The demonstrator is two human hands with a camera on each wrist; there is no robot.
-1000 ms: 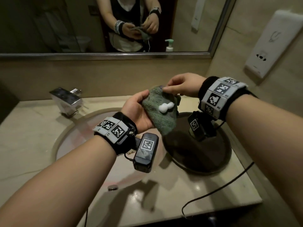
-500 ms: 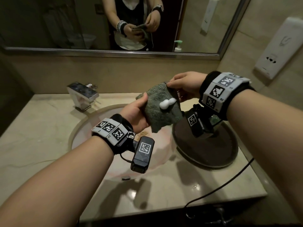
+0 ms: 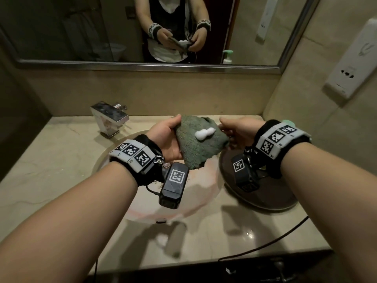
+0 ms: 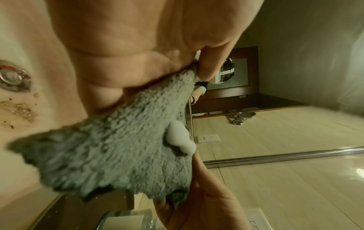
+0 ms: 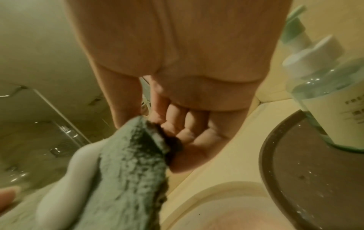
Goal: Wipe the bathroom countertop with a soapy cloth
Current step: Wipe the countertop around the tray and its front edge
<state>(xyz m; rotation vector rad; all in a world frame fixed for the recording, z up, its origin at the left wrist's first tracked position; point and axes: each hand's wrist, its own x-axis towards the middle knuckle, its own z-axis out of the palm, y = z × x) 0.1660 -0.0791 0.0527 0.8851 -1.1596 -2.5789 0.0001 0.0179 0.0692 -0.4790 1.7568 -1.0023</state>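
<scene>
While both hands [image 3: 167, 139] [image 3: 237, 132] hold it, cloth [image 3: 199, 148] hangs above countertop [image 3: 51, 160].

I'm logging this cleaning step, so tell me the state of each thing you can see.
cloth: held above the basin, unfolded
foam: sitting on the cloth, not spread
left hand: grips the cloth
right hand: holds the cloth's edge
faucet: no water running

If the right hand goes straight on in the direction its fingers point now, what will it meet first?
The right hand points leftward at the green cloth, whose right edge its fingers already touch. Going on, it would press into the cloth and probably the foam blob, then the left hand behind. Depth is uncertain.
</scene>
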